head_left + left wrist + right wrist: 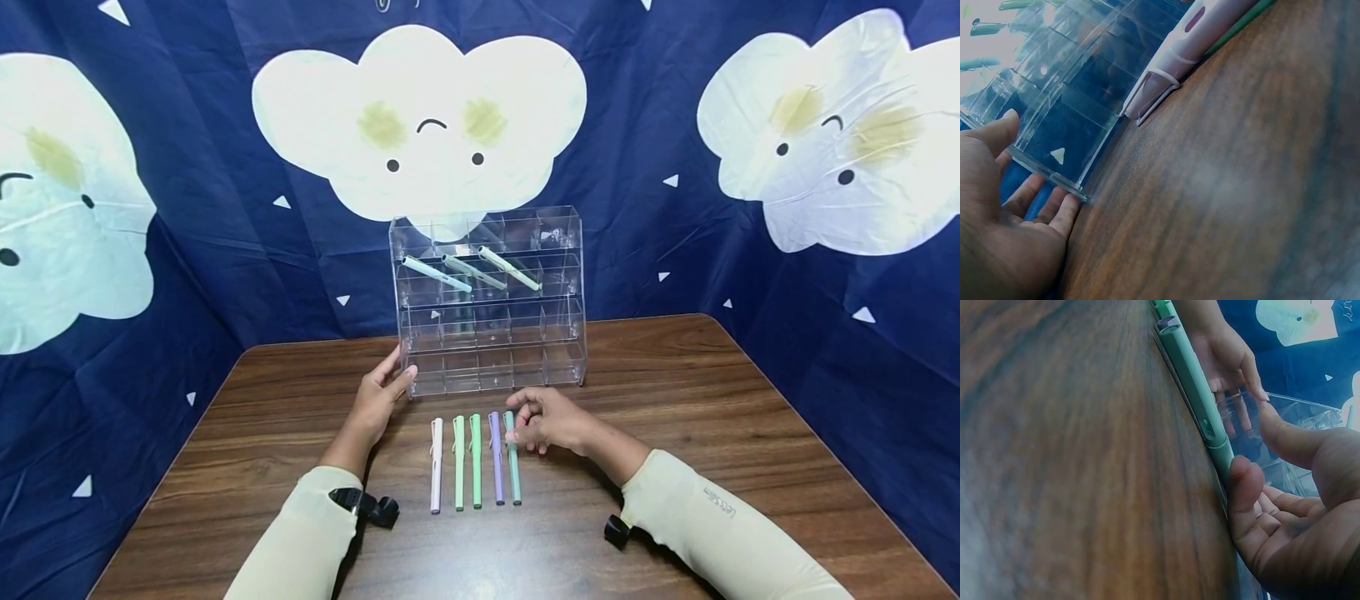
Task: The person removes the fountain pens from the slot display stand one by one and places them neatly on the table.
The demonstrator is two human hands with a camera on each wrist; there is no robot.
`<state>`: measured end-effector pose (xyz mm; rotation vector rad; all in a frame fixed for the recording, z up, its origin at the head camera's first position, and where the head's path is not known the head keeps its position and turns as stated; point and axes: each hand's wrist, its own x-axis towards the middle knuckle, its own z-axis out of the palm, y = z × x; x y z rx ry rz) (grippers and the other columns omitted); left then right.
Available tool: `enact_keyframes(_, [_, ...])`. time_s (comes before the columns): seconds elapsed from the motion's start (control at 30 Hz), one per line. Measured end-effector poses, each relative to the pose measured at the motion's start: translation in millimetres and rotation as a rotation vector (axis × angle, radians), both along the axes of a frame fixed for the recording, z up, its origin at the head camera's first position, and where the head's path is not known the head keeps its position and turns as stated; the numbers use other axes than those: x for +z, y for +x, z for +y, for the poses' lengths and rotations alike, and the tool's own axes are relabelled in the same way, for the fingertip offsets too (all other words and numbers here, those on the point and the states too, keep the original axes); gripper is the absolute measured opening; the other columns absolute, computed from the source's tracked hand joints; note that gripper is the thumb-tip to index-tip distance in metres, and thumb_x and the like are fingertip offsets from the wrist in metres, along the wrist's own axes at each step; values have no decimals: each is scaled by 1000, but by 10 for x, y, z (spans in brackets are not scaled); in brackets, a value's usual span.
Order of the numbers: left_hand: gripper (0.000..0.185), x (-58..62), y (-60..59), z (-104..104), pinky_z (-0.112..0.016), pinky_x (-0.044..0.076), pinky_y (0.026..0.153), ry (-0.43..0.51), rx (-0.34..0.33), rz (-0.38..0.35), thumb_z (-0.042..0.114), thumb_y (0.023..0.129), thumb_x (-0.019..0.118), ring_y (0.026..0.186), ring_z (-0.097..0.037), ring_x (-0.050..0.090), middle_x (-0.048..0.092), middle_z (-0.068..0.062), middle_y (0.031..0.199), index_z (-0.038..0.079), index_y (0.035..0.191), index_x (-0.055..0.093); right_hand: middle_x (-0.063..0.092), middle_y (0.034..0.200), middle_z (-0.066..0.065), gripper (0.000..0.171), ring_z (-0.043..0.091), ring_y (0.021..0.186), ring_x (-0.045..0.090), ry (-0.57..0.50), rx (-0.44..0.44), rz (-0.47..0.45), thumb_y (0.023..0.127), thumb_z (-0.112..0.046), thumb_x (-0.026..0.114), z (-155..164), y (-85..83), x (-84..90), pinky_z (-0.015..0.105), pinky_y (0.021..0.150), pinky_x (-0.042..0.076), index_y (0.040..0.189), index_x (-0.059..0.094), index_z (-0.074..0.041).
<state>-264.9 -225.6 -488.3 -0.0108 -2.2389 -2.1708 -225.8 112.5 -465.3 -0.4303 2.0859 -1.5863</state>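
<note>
Sleeved forearms frame five pens lying side by side on the wooden table (675,375). At the row's right end, the right hand (547,421) curls its fingertips against the cap end of the teal pen (512,458), touching it but, as far as I can tell, not yet pinching it (the thumb stands clear in the wrist view). The purple pen (496,457) lies just beside those fingers, so a good pickup pinches the teal one alone. Beyond, the left hand (382,392) rests relaxed fingers against the clear rack (487,367), steadying its lower left corner.

Teal pen's (512,457) tip behind fingers (525,433)
</note>
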Motion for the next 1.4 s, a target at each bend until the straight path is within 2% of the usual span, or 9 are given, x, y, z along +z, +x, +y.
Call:
enact_keyframes(0.1, [67,5,2,-3,-7,53,96,-6,2,-2,14,110,67,126,3,56,42,-22,172,19,171,39,66,89,4,64,17,66,61,-3,-3,-3,93,-4,85,-7,0,7,26,55,54,147,53,9])
enact_keyframes(0.33, [67,-7,0,-2,-7,52,97,-4,1,12,14,109,67,115,14,58,44,-22,171,19,170,40,67,89,2,63,16,67,62,-18,-10,35,93,-3,83,0,-11,71,25,57,54,147,53,11])
enact_keyframes(0.67, [67,9,-2,8,-6,52,97,9,9,20,11,109,67,114,13,59,46,-23,169,18,170,40,67,88,2,57,17,68,61,-33,-41,100,96,-3,81,46,-102,266,26,57,54,143,53,15])
enact_keyframes(0.93, [66,1,-4,7,-6,52,97,-16,25,11,13,109,67,118,6,58,47,-23,169,19,170,41,68,87,0,46,15,65,63,-24,-63,217,94,-1,82,68,-206,620,23,55,54,132,62,13])
enact_keyframes(1.13, [66,2,-7,9,-6,52,97,-20,33,10,13,109,67,118,8,59,49,-21,169,19,170,42,69,86,1,40,16,64,64,-16,-67,289,94,1,82,109,-298,886,23,55,55,129,66,11])
enact_keyframes(1.27, [66,2,-6,8,-6,52,96,-17,27,11,14,110,67,116,10,59,48,-22,169,18,170,41,67,87,0,36,12,68,61,-35,-146,325,94,-1,82,130,-344,1027,21,57,52,126,68,9])
enact_keyframes(1.4, [67,6,1,8,-6,52,96,-11,13,14,14,109,67,112,13,60,45,-22,170,17,170,40,67,90,0,31,9,74,59,-27,-240,426,93,-3,83,128,-414,1144,20,61,53,121,72,7])
